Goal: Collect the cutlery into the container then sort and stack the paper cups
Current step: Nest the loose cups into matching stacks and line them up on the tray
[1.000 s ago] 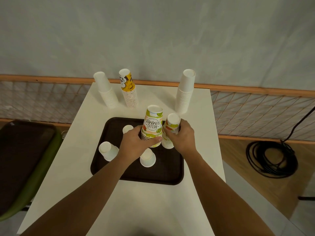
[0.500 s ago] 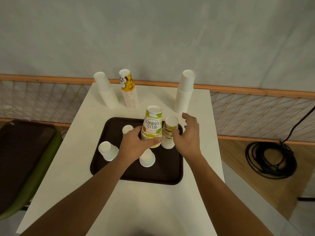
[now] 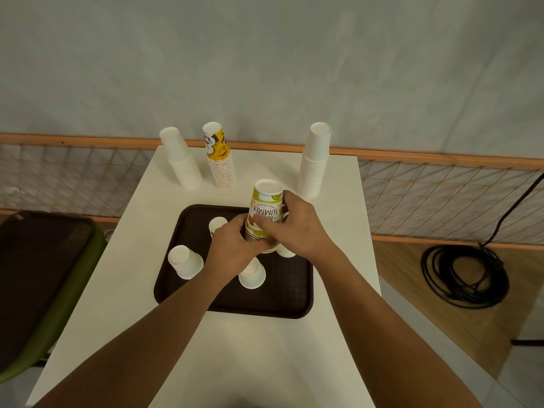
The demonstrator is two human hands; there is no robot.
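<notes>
Left hand (image 3: 232,248) and right hand (image 3: 297,228) wrap fingers round one lime-printed SUMMER stack (image 3: 266,201) over the tray (image 3: 282,301); three single cups (image 3: 185,262) there, three tall stacks (image 3: 315,160) behind.

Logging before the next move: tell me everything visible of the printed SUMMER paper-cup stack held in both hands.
The printed paper-cup stack is a nest of upturned white cups with lime slices and black SUMMER lettering, plain white base uppermost, crowded rims showing as ridges low down. It is near upright above the dark brown plastic tray. The left hand grips its lower part; the right hand grips the lettered side, thumb across it. Its foot is hidden.
</notes>
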